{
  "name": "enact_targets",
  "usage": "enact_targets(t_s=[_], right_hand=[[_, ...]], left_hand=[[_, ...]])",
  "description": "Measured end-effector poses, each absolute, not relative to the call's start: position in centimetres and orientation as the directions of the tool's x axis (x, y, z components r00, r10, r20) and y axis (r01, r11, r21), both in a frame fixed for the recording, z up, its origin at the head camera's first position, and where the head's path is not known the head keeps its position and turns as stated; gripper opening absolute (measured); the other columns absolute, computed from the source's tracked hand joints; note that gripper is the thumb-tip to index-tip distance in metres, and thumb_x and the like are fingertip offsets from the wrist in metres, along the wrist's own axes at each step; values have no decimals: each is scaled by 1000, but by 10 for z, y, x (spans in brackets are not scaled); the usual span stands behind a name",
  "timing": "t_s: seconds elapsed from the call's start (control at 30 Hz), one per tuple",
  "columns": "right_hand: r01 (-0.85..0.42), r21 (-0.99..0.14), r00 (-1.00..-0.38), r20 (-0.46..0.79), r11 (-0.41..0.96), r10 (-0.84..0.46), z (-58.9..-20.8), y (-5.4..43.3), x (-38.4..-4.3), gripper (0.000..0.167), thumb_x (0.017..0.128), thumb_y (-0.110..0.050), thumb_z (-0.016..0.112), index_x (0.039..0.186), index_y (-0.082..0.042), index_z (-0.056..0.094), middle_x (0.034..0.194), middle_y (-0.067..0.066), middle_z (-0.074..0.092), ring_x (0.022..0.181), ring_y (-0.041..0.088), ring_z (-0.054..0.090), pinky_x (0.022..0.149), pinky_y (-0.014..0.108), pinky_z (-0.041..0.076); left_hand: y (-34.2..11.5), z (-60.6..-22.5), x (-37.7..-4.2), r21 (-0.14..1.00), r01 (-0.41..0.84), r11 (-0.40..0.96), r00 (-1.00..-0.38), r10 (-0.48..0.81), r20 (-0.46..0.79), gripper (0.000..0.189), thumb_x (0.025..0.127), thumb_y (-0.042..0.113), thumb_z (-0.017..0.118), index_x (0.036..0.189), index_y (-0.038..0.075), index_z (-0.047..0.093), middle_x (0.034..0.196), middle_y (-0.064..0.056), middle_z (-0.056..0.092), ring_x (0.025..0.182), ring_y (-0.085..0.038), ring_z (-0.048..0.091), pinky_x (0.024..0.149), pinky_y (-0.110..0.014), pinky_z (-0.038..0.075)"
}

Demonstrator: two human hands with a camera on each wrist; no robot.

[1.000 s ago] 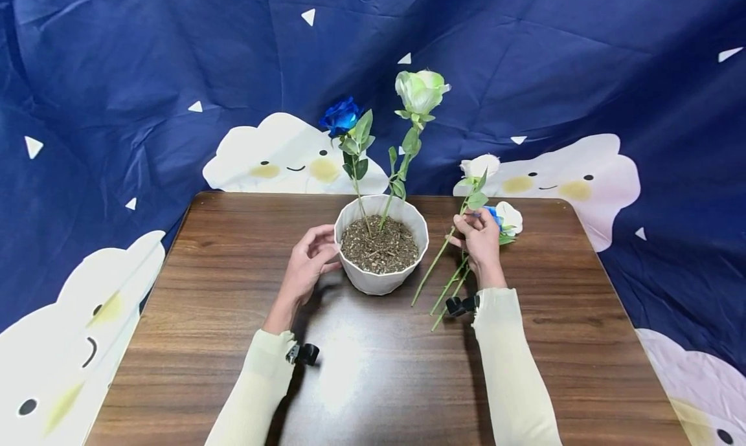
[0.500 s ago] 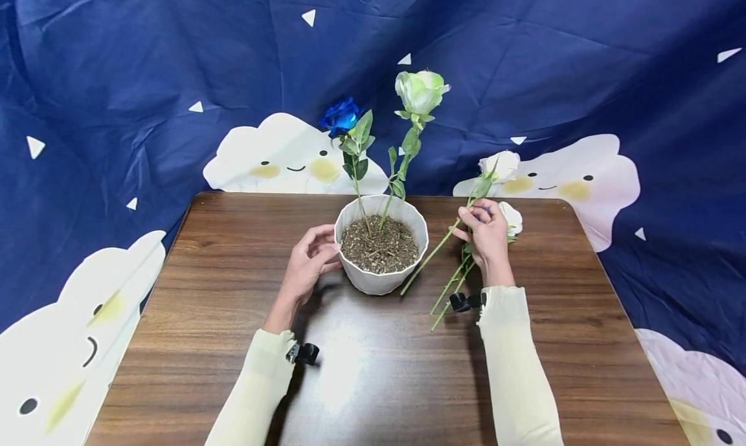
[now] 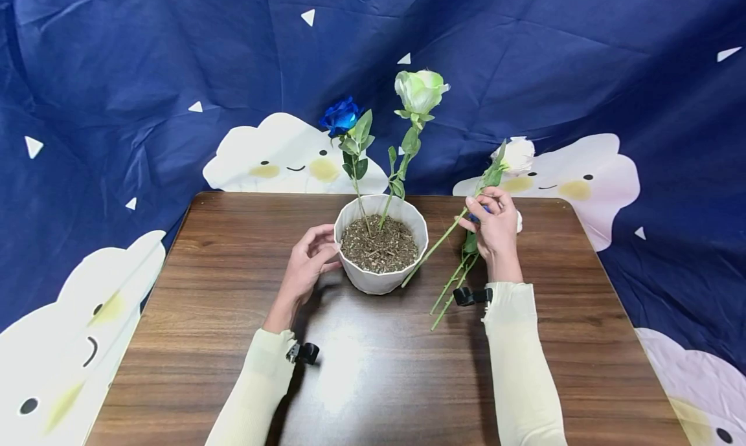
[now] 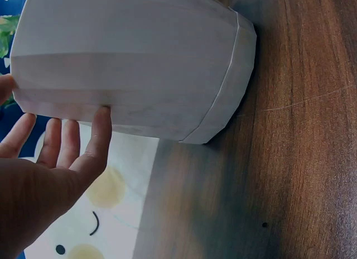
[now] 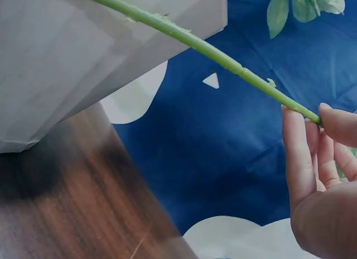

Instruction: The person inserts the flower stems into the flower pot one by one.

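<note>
Nearest me is the bare brown surface (image 3: 373,381), and out on it, just below the right fingers, lie two spare stems (image 3: 450,287) pointing back my way. Their blooms are mostly tucked behind the hand: a bit of blue, a bit of white.

Now the hands. On my left hand (image 3: 309,258) the fingers are loosely extended, at least one tip touching the left wall of the pot (image 3: 375,284), clenched round nothing. Over on my right hand (image 3: 498,231), it's a pinch: thumb and forefinger grasp the green stem of a white rose (image 3: 516,155), well apart from the left fingers.

Here's the relation that counts, I'd say: that stem runs on a slant. From the right fingers its bare end drops leftward and toward me, to the outer right side of the pot; whether it touches the wall I can't tell. The bloom leans the other way, up and beyond the fingers to the right. The right hand is clearly the nearer one, and the soil (image 3: 379,248) lies to the left of its fingers.

Farther back, left of those fingers, a blue rose (image 3: 340,116) and a pale green rose (image 3: 421,93) stand in the soil, the dark blue cloth (image 3: 373,19) behind.
</note>
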State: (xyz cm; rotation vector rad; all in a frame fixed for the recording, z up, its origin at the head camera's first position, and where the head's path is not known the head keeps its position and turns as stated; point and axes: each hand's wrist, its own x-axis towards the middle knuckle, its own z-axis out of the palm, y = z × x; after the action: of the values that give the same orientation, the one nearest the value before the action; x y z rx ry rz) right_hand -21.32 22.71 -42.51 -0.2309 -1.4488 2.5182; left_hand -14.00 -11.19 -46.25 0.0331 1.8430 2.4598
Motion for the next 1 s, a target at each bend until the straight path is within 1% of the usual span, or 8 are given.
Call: enact_targets(t_s=[0.13,0.3,0.4,0.5,0.6,0.73,0.87,1.0], right_hand=[[-133,-846,-962,-16,-516,274,-416,226,-213,30,88,17,65,104,-6,54,83,4,55,71,15,61,55,40,62],[-161,-836,-965,22,-525,262,-404,222,-213,28,89,17,64,103,-5,54,84,6,54,72,17,64,56,39,62],[-177,-836,-962,35,-519,272,-395,220,-214,27,89,17,64,102,-5,55,86,6,52,74,16,63,55,38,62],[-187,-831,-959,38,-524,281,-386,219,-214,27,89,16,65,103,-5,55,87,6,51,76,16,62,55,37,62],[-200,-822,-957,47,-534,286,-381,218,-214,27,89,14,66,103,-6,55,86,6,51,74,16,63,53,35,62],[-224,-792,-953,56,-568,297,-379,215,-215,27,89,14,67,102,-5,53,83,5,52,68,16,65,49,32,60],[-246,-765,-947,57,-596,317,-381,210,-216,29,89,16,66,101,-6,52,82,5,51,66,17,65,43,28,57],[-269,-755,-940,69,-598,335,-383,206,-216,29,90,16,64,102,-7,51,83,5,50,68,17,66,45,29,58]], left_hand=[[-112,-462,-140,960,-45,-276,-998,62,-29,44,93,-2,63,136,-3,52,124,-26,54,104,-25,61,84,-50,60],[-112,-462,-140,962,-44,-270,-998,59,-29,44,93,-1,63,135,-3,53,121,-21,56,106,-29,61,83,-47,61],[-112,-463,-141,962,-43,-270,-998,59,-28,44,93,-1,63,135,-3,53,122,-22,55,107,-30,60,82,-46,61],[-113,-463,-141,961,-43,-272,-998,61,-27,44,93,-2,63,136,-3,52,123,-24,54,106,-29,61,82,-46,61],[-112,-463,-141,961,-42,-273,-998,62,-26,44,93,-2,63,136,-3,53,124,-25,54,106,-28,61,82,-46,61],[-112,-463,-142,961,-41,-273,-998,62,-25,44,93,-1,63,136,-3,53,123,-24,54,106,-29,61,82,-48,61],[-112,-464,-142,960,-41,-276,-998,63,-24,44,93,-1,64,136,-3,53,124,-25,54,107,-31,60,82,-47,61],[-112,-465,-141,959,-43,-280,-998,63,-26,44,93,-1,64,136,-3,53,125,-27,53,107,-31,60,82,-46,61]])
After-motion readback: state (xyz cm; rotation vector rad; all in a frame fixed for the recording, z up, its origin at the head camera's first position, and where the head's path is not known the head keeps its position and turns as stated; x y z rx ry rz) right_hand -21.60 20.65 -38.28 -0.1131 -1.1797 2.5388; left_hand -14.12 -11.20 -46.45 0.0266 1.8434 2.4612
